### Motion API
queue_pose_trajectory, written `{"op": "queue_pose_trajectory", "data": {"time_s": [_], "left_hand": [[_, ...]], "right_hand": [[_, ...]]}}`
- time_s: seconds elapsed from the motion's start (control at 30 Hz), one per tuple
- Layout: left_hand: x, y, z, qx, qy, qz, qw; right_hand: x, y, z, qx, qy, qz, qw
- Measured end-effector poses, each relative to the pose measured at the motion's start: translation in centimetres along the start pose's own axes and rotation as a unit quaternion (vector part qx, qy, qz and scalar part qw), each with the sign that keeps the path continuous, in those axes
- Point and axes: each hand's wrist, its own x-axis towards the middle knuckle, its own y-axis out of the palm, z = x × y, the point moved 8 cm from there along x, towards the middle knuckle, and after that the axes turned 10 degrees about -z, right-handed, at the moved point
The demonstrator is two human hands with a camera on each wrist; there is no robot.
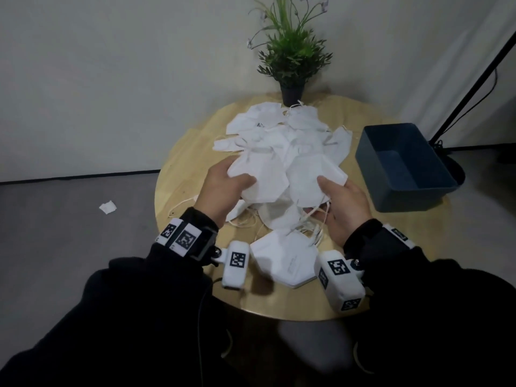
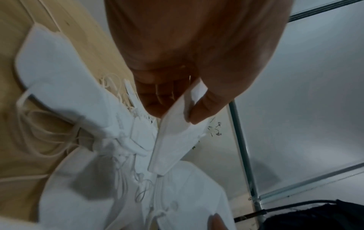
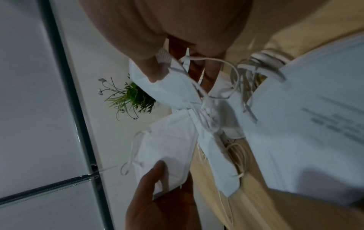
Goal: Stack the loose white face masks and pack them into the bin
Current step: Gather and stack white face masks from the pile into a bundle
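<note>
Each hand holds one white mask above the big pile of masks (image 1: 282, 135) in the middle of the round table (image 1: 178, 169). The left hand (image 1: 223, 188) pinches the left mask (image 1: 259, 177) with its thumb on top and its fingers (image 2: 157, 96) under the edge. The right hand (image 1: 343, 202) pinches the right mask (image 1: 310, 180) the same way, thumb on top.

To do this step well, I think the two masks should be lifted clear of the pile first (the ear loops are thin strings and can catch on other masks). Then turn one so its shape matches the other, lay them flat together, and add them to the little stack (image 1: 284, 258) that lies at the near edge of the table, between the wrists.

Both held masks are folded flat. The left mask tips up, with its long side going from the near side to the far side. The right mask lies wider, with its long side going more left to right and a pointy corner aimed at the bin (image 1: 405, 191). The blue bin sits on the right side of the table and looks empty.
</note>
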Motion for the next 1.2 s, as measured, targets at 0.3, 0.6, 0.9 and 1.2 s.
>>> {"op": "queue_pose_trajectory", "data": {"time_s": [0.3,0.6,0.9,1.2], "left_hand": [[2.9,0.1,-2.5,-0.111,-0.007,0.019,0.994],[3.9,0.7,-1.5,-0.153,-0.047,0.053,0.986],[0.2,3.3,-1.3,0.086,0.080,0.371,0.921],[1.1,5.0,-1.3,0.183,0.183,0.233,0.938]], "right_hand": [[1.7,1.7,3.8,-0.040,-0.108,0.033,0.993],[2.7,1.6,3.0,-0.126,-0.087,0.043,0.987],[2.1,2.5,1.1,-0.218,-0.113,0.134,0.960],[0.0,4.2,1.0,-0.238,-0.142,0.220,0.935]]}}
